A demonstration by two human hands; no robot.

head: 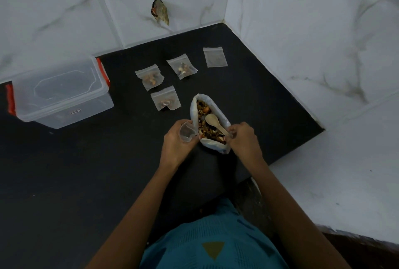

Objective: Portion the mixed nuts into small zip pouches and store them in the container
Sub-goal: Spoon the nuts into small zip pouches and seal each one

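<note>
A white bag of mixed nuts (203,115) stands open on the black counter, rolled down at the rim. A wooden spoon (214,123) lies in it with its bowl on the nuts. My right hand (243,139) pinches the spoon's handle at the bag's right edge. My left hand (177,142) holds a small clear zip pouch (187,131) open beside the bag's left edge. Three pouches with nuts lie behind the bag: one (165,101), another (149,77), a third (182,66). An empty pouch (215,57) lies at the back right.
A clear plastic container (60,94) with red clips sits closed at the left of the black counter (86,171). Marble-tiled walls close the back and right. A white ledge (334,182) borders the counter on the right.
</note>
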